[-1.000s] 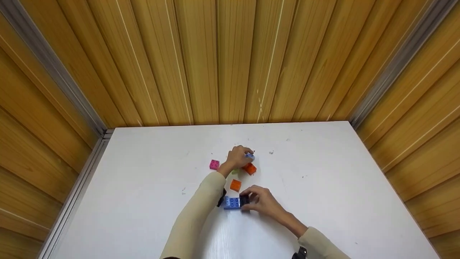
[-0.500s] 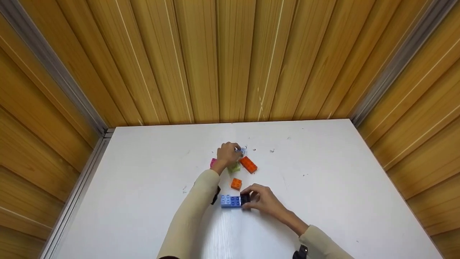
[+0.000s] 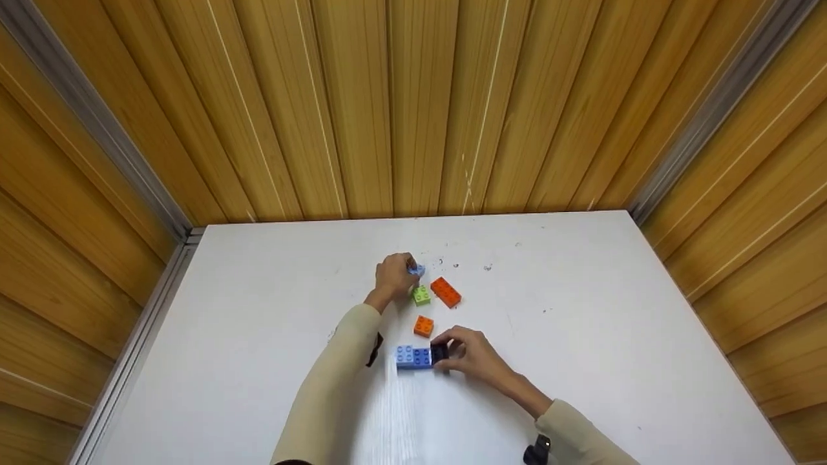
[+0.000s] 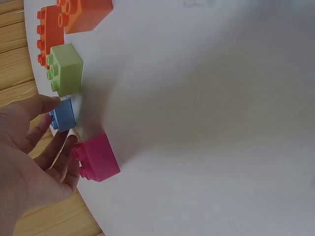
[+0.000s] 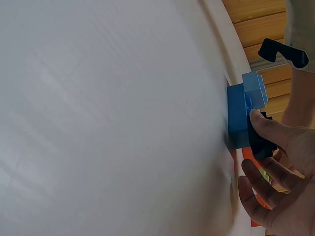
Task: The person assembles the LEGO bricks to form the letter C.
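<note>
My left hand (image 3: 394,274) pinches a small light blue brick (image 4: 64,114) between thumb and fingers, at the far side of the loose bricks. Close by in the left wrist view are a lime green brick (image 4: 69,69) and a pink brick (image 4: 102,157), the pink one right at the lower fingers. In the head view the left hand hides the pink brick. Nearer the body, my right hand (image 3: 476,355) grips a black brick (image 5: 260,140) at the right end of a blue brick (image 5: 237,115). Another light blue brick (image 5: 253,90) sits on that blue brick's left end.
A long red-orange brick (image 3: 446,292) lies right of the green one. Between the two hands is a small orange brick (image 3: 423,326). The white table (image 3: 581,323) is bordered by wood-patterned walls (image 3: 413,129) at the back and sides.
My left hand has moved left with the light blue brick, uncovering the green and red-orange bricks and covering the pink one. The right hand keeps its grip on the black brick in place.
</note>
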`<state>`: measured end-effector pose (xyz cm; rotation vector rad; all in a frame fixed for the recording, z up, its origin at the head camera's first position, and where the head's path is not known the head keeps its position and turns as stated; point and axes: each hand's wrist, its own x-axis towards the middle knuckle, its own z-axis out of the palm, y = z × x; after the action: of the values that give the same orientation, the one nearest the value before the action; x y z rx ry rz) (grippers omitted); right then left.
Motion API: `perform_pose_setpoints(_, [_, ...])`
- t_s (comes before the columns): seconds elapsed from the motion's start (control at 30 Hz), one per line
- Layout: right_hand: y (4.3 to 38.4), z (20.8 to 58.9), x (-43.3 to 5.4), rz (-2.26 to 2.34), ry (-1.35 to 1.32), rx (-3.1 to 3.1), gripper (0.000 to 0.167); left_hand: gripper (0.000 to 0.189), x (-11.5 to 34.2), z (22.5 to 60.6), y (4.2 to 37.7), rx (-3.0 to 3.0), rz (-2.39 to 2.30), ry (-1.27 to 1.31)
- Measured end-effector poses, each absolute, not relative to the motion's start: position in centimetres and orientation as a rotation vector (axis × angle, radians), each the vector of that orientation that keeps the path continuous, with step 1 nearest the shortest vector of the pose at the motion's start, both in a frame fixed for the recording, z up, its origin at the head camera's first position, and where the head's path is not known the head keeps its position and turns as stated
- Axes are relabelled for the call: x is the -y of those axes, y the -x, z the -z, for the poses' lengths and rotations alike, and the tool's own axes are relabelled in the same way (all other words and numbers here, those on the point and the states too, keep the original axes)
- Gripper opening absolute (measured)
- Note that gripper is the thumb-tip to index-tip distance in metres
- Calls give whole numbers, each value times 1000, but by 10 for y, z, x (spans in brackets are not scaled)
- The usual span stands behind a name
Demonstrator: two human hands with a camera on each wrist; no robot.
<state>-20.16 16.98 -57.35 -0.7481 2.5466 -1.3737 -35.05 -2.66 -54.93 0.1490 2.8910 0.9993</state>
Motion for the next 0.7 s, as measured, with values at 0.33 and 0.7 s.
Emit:
perform_pose_setpoints(0.33, [205, 568, -172, 1357, 738, -2557, 37, 35, 58, 533, 342, -2736, -1297, -430])
perform_pose_setpoints(0.7, [204, 569, -177, 1337, 719, -2562, 38, 41, 101, 530, 303, -2548, -1494, -772])
